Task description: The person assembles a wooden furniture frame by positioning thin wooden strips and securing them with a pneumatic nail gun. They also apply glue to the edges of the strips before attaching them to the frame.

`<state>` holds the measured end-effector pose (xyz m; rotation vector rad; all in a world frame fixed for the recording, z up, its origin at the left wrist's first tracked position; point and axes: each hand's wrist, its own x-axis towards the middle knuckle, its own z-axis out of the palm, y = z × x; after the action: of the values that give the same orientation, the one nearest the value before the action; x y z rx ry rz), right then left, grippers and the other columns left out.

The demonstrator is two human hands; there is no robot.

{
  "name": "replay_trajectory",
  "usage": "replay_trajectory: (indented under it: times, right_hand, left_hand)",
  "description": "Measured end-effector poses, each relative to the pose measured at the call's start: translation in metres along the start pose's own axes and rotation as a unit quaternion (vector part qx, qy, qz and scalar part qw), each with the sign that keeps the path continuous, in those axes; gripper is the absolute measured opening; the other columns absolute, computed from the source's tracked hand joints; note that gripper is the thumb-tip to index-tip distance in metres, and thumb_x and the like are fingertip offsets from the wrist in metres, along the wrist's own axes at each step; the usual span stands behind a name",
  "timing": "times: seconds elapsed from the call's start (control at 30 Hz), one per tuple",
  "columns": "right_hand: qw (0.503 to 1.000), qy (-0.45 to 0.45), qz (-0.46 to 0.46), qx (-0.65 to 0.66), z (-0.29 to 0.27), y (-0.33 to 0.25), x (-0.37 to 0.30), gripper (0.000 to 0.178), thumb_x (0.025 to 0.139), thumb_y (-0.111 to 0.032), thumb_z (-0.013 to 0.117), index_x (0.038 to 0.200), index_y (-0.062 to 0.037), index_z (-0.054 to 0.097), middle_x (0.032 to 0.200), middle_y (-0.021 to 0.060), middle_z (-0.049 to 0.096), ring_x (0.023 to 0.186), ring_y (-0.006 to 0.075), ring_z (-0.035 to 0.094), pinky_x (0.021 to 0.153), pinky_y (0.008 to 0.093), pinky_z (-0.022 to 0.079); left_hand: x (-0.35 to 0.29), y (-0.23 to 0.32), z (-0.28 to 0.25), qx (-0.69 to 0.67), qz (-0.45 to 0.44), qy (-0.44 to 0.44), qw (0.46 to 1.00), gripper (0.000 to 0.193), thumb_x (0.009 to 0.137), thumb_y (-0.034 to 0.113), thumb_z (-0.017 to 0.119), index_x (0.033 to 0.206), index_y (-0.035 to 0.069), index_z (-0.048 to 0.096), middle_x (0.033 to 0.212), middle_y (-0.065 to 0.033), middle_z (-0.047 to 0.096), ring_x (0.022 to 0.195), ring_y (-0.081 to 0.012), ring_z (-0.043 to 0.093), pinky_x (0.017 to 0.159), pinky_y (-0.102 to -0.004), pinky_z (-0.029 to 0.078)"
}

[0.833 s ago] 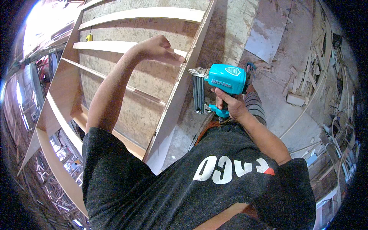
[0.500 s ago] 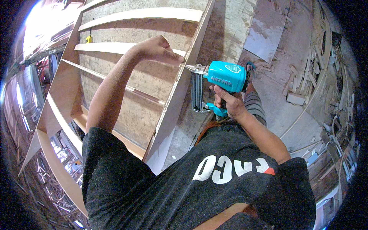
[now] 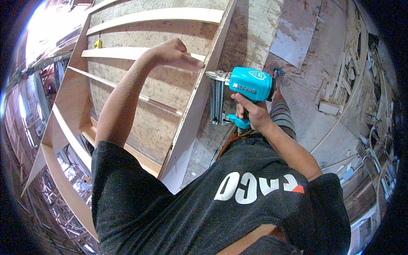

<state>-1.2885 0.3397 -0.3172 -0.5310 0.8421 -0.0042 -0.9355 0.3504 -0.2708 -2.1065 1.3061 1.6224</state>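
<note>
My right hand (image 3: 255, 111) is wrapped round the handle of a teal nail gun (image 3: 250, 84). The gun's nose points left and meets, or nearly meets, the outer face of the long side board (image 3: 191, 104) of a wooden frame. Inside that frame, my left hand (image 3: 172, 54) is closed over the right end of a pale wooden slat (image 3: 112, 52). Its thumb reaches toward the side board's top edge, while the fingers curled beneath are mostly hidden. The slat runs crosswise between the frame's two sides.
Further slats, such as the upper one (image 3: 157, 15), cross the frame. A yellow tape measure (image 3: 98, 44) lies by its left side. Scrap wood (image 3: 340, 87) is piled at the right, near a hose (image 3: 335, 127) on the floor. A flat sheet (image 3: 291, 44) lies beyond the gun.
The nail gun and my right hand have shifted very slightly left. My left hand stays at the end of the slat.
</note>
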Motion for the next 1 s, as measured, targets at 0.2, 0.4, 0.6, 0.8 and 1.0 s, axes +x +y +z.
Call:
replay_trajectory:
  times: [0.2, 0.4, 0.6, 0.8, 1.0]
  right_hand:
    - [1.000, -0.003, 0.000, -0.008, -0.002, -0.004, 0.000, 0.036, 0.097, -0.031, 0.074, 0.109, 0.0025, 0.066, 0.063, 0.0036, 0.056, 0.053, 0.0156, 0.054, 0.056, 0.0334, 0.047]
    - [1.000, 0.006, -0.002, 0.022, -0.004, -0.003, 0.003, 0.044, 0.097, -0.037, 0.074, 0.111, 0.0029, 0.066, 0.062, 0.0028, 0.054, 0.052, 0.0153, 0.053, 0.055, 0.0328, 0.045]
    - [1.000, 0.005, -0.011, 0.022, -0.003, -0.006, 0.006, 0.045, 0.097, -0.038, 0.074, 0.112, 0.0031, 0.066, 0.062, 0.0023, 0.054, 0.052, 0.0147, 0.053, 0.055, 0.0325, 0.046]
    - [0.999, 0.004, 0.004, 0.035, 0.000, -0.004, 0.006, 0.041, 0.096, -0.035, 0.076, 0.110, 0.0025, 0.067, 0.062, 0.0023, 0.055, 0.050, 0.0142, 0.053, 0.054, 0.0309, 0.046]
    - [0.999, 0.007, 0.005, 0.049, 0.003, -0.008, 0.005, 0.036, 0.095, -0.033, 0.077, 0.105, 0.0007, 0.068, 0.062, 0.0024, 0.055, 0.050, 0.0144, 0.053, 0.053, 0.0316, 0.046]
  left_hand:
    - [0.002, -0.005, 0.000, -0.003, -0.031, -0.013, 0.999, 0.063, 0.074, 0.065, 0.084, 0.077, 0.002, 0.081, 0.068, -0.0063, 0.071, 0.065, -0.0146, 0.067, 0.063, -0.0336, 0.052]
    - [-0.006, 0.010, -0.007, 0.010, -0.053, -0.024, 0.998, 0.063, 0.074, 0.065, 0.084, 0.080, 0.002, 0.081, 0.071, -0.0083, 0.073, 0.068, -0.0170, 0.069, 0.066, -0.0357, 0.053]
    - [-0.007, 0.008, -0.003, 0.000, -0.029, -0.003, 1.000, 0.061, 0.078, 0.060, 0.084, 0.066, 0.002, 0.071, 0.061, -0.0021, 0.059, 0.059, -0.0131, 0.055, 0.056, -0.0359, 0.041]
    - [-0.004, -0.008, -0.003, -0.031, 0.003, -0.005, 1.000, 0.058, 0.087, 0.052, 0.080, 0.063, 0.000, 0.069, 0.058, 0.0022, 0.053, 0.058, -0.0093, 0.049, 0.051, -0.0348, 0.036]
    - [0.003, -0.019, 0.000, -0.090, 0.012, -0.006, 0.996, 0.048, 0.090, 0.044, 0.079, 0.100, -0.003, 0.077, 0.079, -0.0057, 0.071, 0.074, -0.0133, 0.066, 0.066, -0.0302, 0.051]
